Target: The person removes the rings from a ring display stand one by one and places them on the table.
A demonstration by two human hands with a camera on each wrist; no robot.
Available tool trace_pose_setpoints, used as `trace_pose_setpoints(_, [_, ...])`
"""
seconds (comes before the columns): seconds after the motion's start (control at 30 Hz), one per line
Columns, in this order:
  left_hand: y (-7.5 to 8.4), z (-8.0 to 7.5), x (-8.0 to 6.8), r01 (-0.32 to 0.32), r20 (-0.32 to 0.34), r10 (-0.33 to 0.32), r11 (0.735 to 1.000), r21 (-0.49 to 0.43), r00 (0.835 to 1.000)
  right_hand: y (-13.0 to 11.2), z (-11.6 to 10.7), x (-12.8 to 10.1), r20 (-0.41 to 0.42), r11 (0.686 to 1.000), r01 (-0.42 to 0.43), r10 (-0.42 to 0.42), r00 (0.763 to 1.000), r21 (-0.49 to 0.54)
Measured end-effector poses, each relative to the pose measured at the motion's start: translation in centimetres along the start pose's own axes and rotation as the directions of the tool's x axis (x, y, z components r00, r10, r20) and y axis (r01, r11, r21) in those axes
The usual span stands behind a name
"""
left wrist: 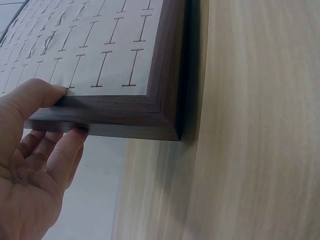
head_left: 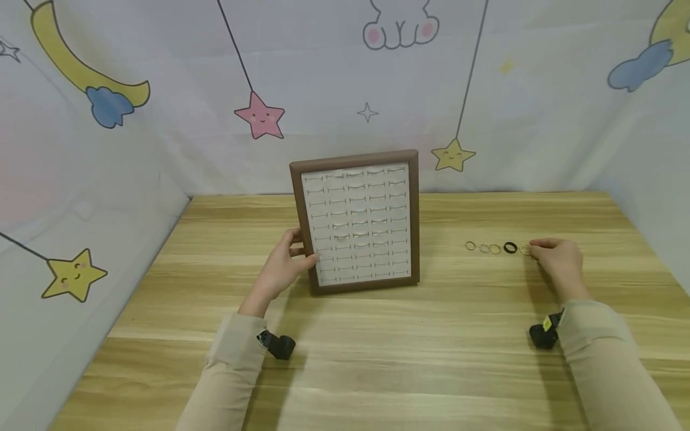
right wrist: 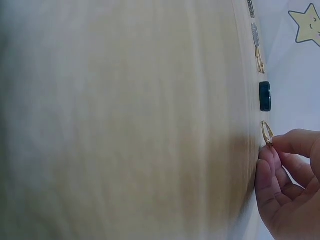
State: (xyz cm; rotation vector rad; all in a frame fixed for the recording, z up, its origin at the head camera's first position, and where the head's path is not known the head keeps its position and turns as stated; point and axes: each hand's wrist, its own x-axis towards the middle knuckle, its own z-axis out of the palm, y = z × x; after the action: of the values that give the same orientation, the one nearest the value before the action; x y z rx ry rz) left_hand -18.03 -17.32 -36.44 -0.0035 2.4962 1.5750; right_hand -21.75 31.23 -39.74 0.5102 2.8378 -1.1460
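Note:
A ring display board (head_left: 358,227) with a brown wooden frame and a pale slotted pad leans upright on the table. My left hand (head_left: 283,263) grips its left edge, thumb on the front and fingers behind, as the left wrist view also shows with the board's wooden rim (left wrist: 115,112). Off to the right, my right hand (head_left: 560,263) pinches a thin gold ring (right wrist: 267,133) at the end of a row of rings. Beside that one lies a black ring (head_left: 510,247), followed by a gold ring (head_left: 495,249) and two more thin rings (head_left: 471,246).
The wood-grain table (head_left: 409,353) reaches back to a white cloth backdrop (head_left: 334,78) printed with stars and moons. Small cameras are strapped to both wrists, a black one (head_left: 277,345) on the left and another black one (head_left: 544,335) on the right.

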Motion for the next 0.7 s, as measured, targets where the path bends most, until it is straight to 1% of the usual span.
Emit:
trace_pose_setpoints(0.07, [0.1,0.0,0.0,-0.003,0.002,0.003,1.0,0.003,1.0,0.0,0.0,0.0,-0.005,1.0,-0.004,0.004,1.0,-0.004])
trace_pose_setpoints(0.3, [0.2,0.1,0.0,0.016,-0.001,-0.016,1.0,-0.008,1.0,-0.1,-0.2,0.1,-0.008,1.0,-0.002,0.002,1.0,-0.017])
trace_pose_setpoints(0.37, [0.2,0.1,0.0,0.009,-0.002,-0.009,1.0,-0.008,1.0,-0.1,-0.2,0.1,-0.02,1.0,-0.002,0.002,1.0,-0.014])
trace_pose_setpoints(0.5, [0.2,0.1,0.0,0.005,-0.001,-0.005,1.0,-0.014,1.0,-0.4,-0.2,0.1,-0.045,0.998,-0.017,0.02,0.999,0.057])
trace_pose_setpoints(0.6, [0.1,0.1,0.0,0.008,0.001,-0.008,1.0,-0.013,1.0,-0.8,-0.1,0.0,-0.064,0.99,-0.049,0.058,0.996,0.134])
trace_pose_setpoints(0.7, [0.0,0.1,0.0,0.01,-0.001,-0.01,1.0,-0.009,1.0,-1.5,-0.1,-0.1,-0.094,0.982,-0.052,0.07,0.993,0.179])
